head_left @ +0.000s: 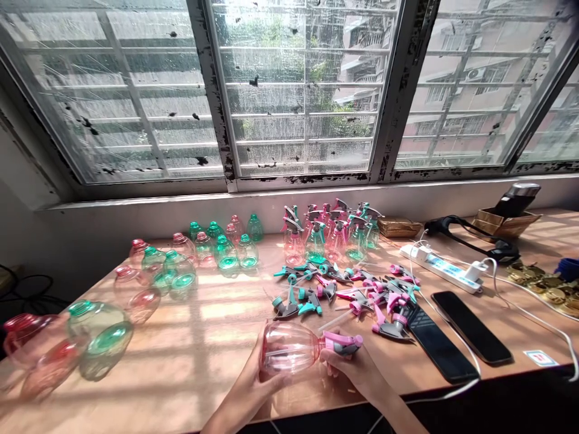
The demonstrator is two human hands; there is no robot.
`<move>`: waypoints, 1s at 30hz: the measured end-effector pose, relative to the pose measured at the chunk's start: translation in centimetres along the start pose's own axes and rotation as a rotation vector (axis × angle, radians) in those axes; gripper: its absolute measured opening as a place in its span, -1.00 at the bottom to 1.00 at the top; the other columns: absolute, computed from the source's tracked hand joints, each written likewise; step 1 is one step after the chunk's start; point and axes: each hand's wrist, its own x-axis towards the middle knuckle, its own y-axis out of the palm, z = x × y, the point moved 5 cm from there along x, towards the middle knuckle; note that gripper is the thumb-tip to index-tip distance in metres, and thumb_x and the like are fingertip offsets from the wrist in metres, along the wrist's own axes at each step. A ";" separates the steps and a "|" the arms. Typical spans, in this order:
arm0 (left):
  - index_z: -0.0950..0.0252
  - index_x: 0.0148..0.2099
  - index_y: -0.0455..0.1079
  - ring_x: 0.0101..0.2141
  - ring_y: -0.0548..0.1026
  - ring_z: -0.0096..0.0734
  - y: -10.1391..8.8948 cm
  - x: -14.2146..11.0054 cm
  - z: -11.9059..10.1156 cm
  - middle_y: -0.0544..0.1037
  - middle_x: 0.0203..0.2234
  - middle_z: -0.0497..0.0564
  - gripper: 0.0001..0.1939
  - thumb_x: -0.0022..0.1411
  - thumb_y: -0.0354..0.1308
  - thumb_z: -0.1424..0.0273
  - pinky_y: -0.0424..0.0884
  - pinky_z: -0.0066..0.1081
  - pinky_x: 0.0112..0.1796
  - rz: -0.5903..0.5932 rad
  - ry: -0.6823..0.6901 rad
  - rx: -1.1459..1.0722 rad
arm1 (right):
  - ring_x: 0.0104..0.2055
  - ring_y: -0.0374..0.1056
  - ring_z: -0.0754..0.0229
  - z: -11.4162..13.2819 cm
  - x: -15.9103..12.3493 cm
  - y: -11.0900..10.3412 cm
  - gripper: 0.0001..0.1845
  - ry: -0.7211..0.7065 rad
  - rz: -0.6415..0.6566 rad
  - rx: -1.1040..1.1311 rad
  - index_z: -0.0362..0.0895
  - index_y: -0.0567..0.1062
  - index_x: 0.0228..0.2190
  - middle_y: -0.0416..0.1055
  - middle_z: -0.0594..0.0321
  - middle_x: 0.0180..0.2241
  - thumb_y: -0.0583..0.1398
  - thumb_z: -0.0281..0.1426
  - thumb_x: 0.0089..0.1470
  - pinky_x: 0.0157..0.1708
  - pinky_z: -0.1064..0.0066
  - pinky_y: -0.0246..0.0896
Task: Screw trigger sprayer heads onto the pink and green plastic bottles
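Observation:
A clear pink spray bottle [289, 348] lies sideways between my hands above the table's front edge. My left hand [268, 377] is wrapped round the bottle's base. At its neck sits a pink and grey trigger sprayer head [340, 343], gripped by the fingers of my right hand [350, 367]. Whether the head is fully screwed on I cannot tell. Just beyond lies a pile of loose trigger sprayer heads [357, 292] in pink, teal and grey. Open-necked pink and green bottles [100, 334] stand to the left.
Assembled spray bottles [335, 244] stand near the window wall. To the right are two phones [471, 327], a white power strip [441, 268] with trailing cables, a black strap [473, 235], a cardboard box [504, 223] and gold-coloured pieces [543, 283]. The wooden table [181, 374] ends close to me.

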 end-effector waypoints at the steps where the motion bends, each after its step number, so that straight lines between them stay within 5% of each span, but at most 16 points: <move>1: 0.16 0.62 -0.31 0.21 0.45 0.26 0.0 0.0 0.0 0.48 0.21 0.27 0.30 0.16 0.49 0.04 0.36 0.04 0.23 -0.001 -0.003 0.002 | -0.54 0.34 0.21 0.2 0.0 0.1 -0.49 0.000 0.002 -0.002 -0.10 0.53 -0.48 0.47 0.32 -0.58 0.46 0.07 0.01 -0.48 0.38 0.30; 6: 0.00 0.62 -0.42 0.27 0.37 0.22 0.2 0.4 -0.4 0.33 0.37 0.20 0.36 0.13 0.52 0.15 0.25 0.04 0.32 -0.023 0.037 0.026 | -0.55 0.33 0.24 1.1 0.0 0.5 -0.37 -0.011 -0.032 0.016 -0.11 0.51 -0.60 0.43 0.32 -0.60 0.44 0.19 -0.06 -0.51 0.41 0.28; 12: 0.09 0.62 -0.39 0.45 0.10 0.30 0.6 0.5 -0.8 0.17 0.50 0.21 0.42 0.05 0.54 0.03 -0.02 0.04 0.44 -0.004 0.053 0.035 | -0.58 0.32 0.23 1.3 0.0 0.6 -0.36 -0.015 -0.075 0.011 -0.10 0.51 -0.59 0.44 0.30 -0.65 0.47 0.21 -0.12 -0.52 0.39 0.25; 17: 0.07 0.62 -0.21 0.41 0.19 0.21 0.7 -0.1 -1.4 0.32 0.41 0.19 0.18 0.21 0.44 0.01 0.11 -0.01 0.40 0.020 0.040 0.037 | -0.58 0.30 0.23 1.2 0.1 0.5 -0.34 -0.027 -0.088 0.014 -0.09 0.51 -0.51 0.42 0.34 -0.65 0.45 0.25 -0.14 -0.52 0.38 0.23; 24: 0.01 0.61 -0.30 0.18 0.39 0.03 0.4 0.1 -1.0 0.44 0.14 0.13 0.25 0.17 0.48 0.13 0.27 -0.05 0.26 -0.003 0.066 0.073 | -0.60 0.32 0.21 0.3 0.4 0.4 -0.39 -0.040 -0.082 0.024 -0.08 0.53 -0.44 0.44 0.34 -0.66 0.48 0.19 -0.13 -0.53 0.36 0.23; 30: 0.01 0.62 -0.39 0.17 0.42 0.04 0.6 -0.1 -2.2 0.45 0.14 0.14 0.30 0.17 0.49 0.21 0.36 -0.08 0.17 -0.010 0.037 0.060 | -0.59 0.36 0.16 0.4 0.4 0.5 -0.43 -0.030 -0.049 0.021 -0.11 0.57 -0.44 0.47 0.30 -0.66 0.50 0.13 -0.12 -0.52 0.34 0.23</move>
